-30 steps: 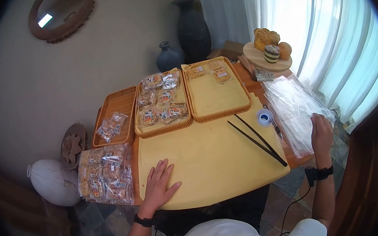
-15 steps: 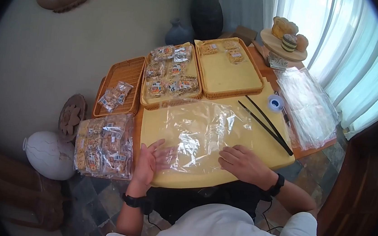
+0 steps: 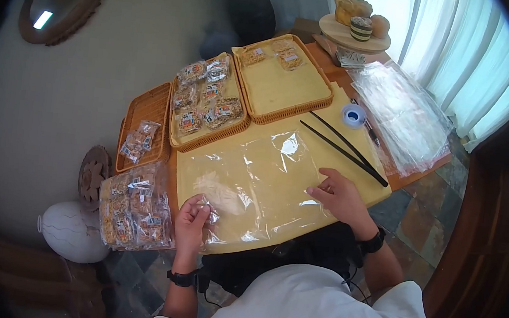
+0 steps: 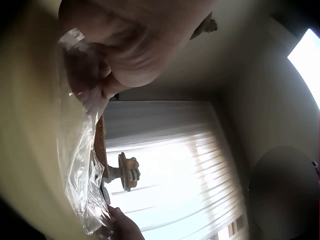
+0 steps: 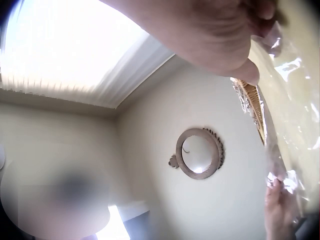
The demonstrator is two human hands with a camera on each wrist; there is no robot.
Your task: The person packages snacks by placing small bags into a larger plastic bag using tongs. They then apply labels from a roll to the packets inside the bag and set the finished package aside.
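A large clear plastic bag (image 3: 258, 187) lies spread over the yellow cloth at the near side of the table, catching bright reflections. At its near left corner my left hand (image 3: 192, 220) pinches the film between thumb and fingers, and the plastic bunches there. In the left wrist view, crumpled film (image 4: 87, 195) trails from the fingers. By the bag's right edge is my right hand (image 3: 345, 198), thumb and forefinger spread apart over the film. The right wrist view has its thumb (image 5: 247, 74) reaching out beside the plastic, with the other fingertips partly cut off.
Black tongs (image 3: 347, 152) and a tape roll (image 3: 353, 116) lie to the right, near stacked clear bags (image 3: 399, 121). Wicker trays (image 3: 289, 114) with packaged snacks line the back. Packed snack bags (image 3: 136, 212) are piled at the left edge. A wooden stand (image 3: 353, 41) holds breads.
A clear bag has come from the right-hand stack onto the cloth. The left hand, flat on the cloth before, now pinches its corner; the right hand came over from the stack to its right edge.
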